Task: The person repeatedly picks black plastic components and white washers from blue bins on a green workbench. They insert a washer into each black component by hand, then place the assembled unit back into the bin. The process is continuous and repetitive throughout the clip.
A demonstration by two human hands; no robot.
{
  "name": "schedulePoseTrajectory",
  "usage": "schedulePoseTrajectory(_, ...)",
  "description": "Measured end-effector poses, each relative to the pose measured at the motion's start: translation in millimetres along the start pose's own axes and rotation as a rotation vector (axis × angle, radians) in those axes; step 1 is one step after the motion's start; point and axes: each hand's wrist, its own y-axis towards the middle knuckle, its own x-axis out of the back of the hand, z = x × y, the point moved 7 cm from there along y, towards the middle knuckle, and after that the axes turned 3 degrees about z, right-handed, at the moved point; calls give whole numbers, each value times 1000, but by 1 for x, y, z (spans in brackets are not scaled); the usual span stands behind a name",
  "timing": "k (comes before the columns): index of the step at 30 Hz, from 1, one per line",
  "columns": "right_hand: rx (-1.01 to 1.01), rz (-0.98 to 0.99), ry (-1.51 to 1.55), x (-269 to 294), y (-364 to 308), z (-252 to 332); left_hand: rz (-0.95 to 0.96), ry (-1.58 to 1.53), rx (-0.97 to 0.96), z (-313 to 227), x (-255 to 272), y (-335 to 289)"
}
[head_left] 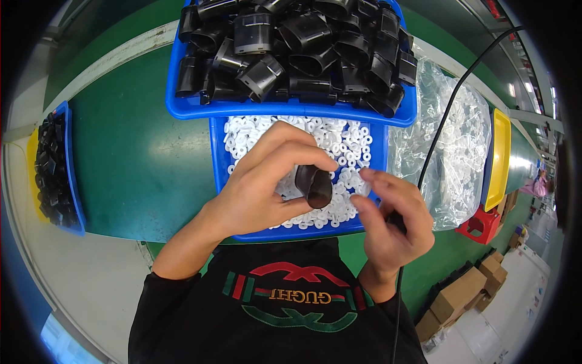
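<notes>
My left hand (257,182) is closed around a short, hollow black plastic sleeve (317,189). Its oval end faces me, tilted, above a blue tray (216,161) of small white plastic rings (245,131). To the right, my right hand (397,221) hovers at the tray's edge with thumb and forefinger apart. The other fingers curl around something dark (396,222) in the palm, mostly hidden. A black cable (441,124) passes behind this hand and comes out below it.
Beyond the ring tray, a blue bin (291,110) is heaped with similar black sleeves (253,31). A clear plastic bag (445,145) of white parts lies right, beside a yellow tray (498,161). Another blue tray (74,173) holds black parts at left. A red stool (479,225) and cardboard boxes (458,295) stand right.
</notes>
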Motion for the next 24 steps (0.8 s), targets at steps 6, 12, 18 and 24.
schedulePoseTrajectory(6, 314, 172, -84, -17, 0, 28, -136, -63, 20, 4, -2, -9)
schedulePoseTrajectory(12, 240, 150, -123, -26, -2, 19, -202, -65, 25, 4, -2, -14)
schedulePoseTrajectory(18, 173, 169, -121, -30, 2, 15, -64, 14, -55, -3, 0, -11)
schedulePoseTrajectory(24, 210, 81, -8, -19, -1, 22, -138, -50, -62, -2, 5, -12)
